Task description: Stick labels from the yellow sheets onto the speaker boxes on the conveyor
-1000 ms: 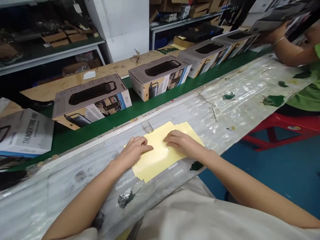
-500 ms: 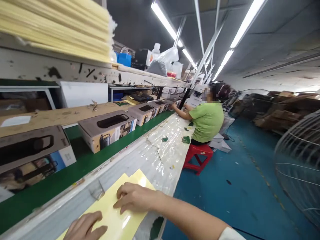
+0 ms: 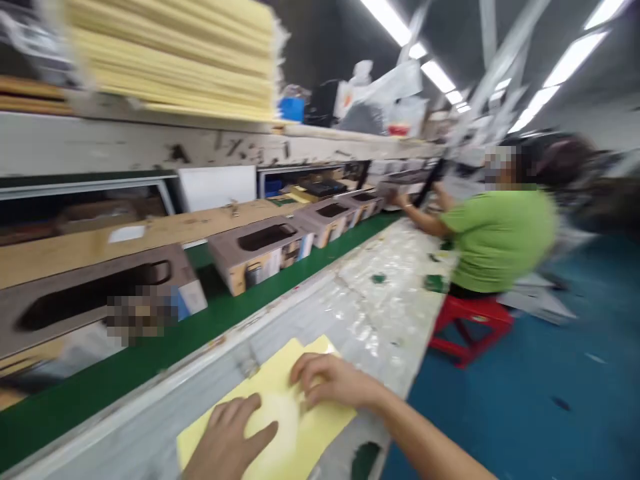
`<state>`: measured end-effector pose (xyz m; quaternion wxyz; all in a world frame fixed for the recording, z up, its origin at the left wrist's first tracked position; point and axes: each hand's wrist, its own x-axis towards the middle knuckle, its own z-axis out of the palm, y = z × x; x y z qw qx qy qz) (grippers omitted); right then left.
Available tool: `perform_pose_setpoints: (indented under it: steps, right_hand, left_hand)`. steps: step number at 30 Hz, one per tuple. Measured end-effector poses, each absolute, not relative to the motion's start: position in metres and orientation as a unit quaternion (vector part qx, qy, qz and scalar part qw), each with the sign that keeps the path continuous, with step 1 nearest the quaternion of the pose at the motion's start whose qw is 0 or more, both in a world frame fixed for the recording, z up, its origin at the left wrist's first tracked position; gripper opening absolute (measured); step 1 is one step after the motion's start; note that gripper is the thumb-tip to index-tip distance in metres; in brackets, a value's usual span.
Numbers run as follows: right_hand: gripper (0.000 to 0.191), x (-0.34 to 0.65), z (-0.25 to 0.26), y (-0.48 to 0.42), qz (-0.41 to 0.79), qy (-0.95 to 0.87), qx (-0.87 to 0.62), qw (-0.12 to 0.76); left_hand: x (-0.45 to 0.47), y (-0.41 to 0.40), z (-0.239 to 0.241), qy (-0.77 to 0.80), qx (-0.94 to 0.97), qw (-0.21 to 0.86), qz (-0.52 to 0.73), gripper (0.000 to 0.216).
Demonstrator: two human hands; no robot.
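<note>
Glossy yellow sheets (image 3: 325, 427) lie on the plastic-covered bench, partly overlapping and with a bright pale patch in the middle. My left hand (image 3: 233, 430) rests on their left part, fingers and thumb spread apart. At the upper right of the sheets, my right hand (image 3: 335, 380) has its fingers curled, thumb and fingertips pinched at the sheet's surface. A pale fold shows at these fingertips, but motion blur hides its detail. Just beyond the sheets' left edge sits a small clear piece (image 3: 247, 365).
Printed cartons (image 3: 260, 250) stand in a row on the green conveyor belt (image 3: 220, 317) beyond the bench. A shelf above bears a yellow paper stack (image 3: 175, 60). A co-worker in a green shirt (image 3: 500, 233) sits on a red stool (image 3: 473, 327), hands at a carton farther along.
The view has swung left, so everything appears farther right. My right fingertips have closed into a pinch at the sheet, while my left hand stays spread on it.
</note>
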<state>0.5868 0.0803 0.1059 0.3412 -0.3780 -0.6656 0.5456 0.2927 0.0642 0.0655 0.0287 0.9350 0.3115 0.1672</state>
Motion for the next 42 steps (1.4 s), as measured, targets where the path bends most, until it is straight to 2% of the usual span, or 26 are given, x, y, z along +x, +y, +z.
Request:
perform_pose_setpoints:
  steps: [3,5,7,9,11,13,15,19,23,31,37,39,42]
  right_hand:
    - [0.034,0.586,0.123,0.092,0.614,-0.573,-0.383,0.385]
    - [0.032,0.575,0.132,0.110,0.631,-0.567,-0.382,0.366]
    - [0.030,0.554,0.141,0.131,0.629,-0.585,-0.383,0.339]
    - [0.027,0.523,0.152,0.151,0.610,-0.618,-0.376,0.324]
    - [0.027,0.484,0.162,0.172,0.575,-0.671,-0.343,0.320]
    - [0.025,0.439,0.171,0.195,0.519,-0.740,-0.286,0.317]
    - [0.020,0.391,0.178,0.220,0.424,-0.815,-0.233,0.319]
    - [0.021,0.310,0.184,0.266,0.260,-0.889,-0.189,0.327]
    - [0.028,0.269,0.179,0.290,0.215,-0.909,-0.169,0.315]
    - [0.035,0.246,0.170,0.289,0.133,-0.936,-0.181,0.271]
    - [0.070,0.262,0.169,0.275,0.104,-0.924,-0.269,0.250]
    - [0.065,0.257,0.176,0.279,0.114,-0.914,-0.303,0.244]
    - [0.035,0.235,0.194,0.294,0.152,-0.890,-0.366,0.228]
  left_hand:
    - [0.295,0.062,0.089,0.303,0.940,0.099,0.123,0.053]
    - [0.283,0.074,0.106,0.286,0.936,0.172,0.116,0.042]
    - [0.255,0.093,0.130,0.325,0.907,0.201,0.177,0.034]
    - [0.213,0.117,0.157,0.429,0.850,0.128,0.277,0.030]
    - [0.166,0.142,0.180,0.540,0.777,-0.003,0.325,0.030]
    - [0.125,0.167,0.189,0.626,0.719,-0.081,0.291,0.053]
    - [0.099,0.187,0.184,0.678,0.690,-0.100,0.233,0.065]
    - [0.083,0.204,0.155,0.696,0.678,-0.121,0.204,0.044]
    - [0.081,0.204,0.139,0.687,0.678,-0.150,0.215,0.038]
    - [0.070,0.204,0.138,0.695,0.672,-0.143,0.211,0.038]
    - [0.068,0.203,0.136,0.691,0.673,-0.137,0.225,0.038]
    - [0.066,0.202,0.137,0.693,0.671,-0.138,0.223,0.038]
    - [0.065,0.201,0.143,0.701,0.671,-0.140,0.198,0.039]
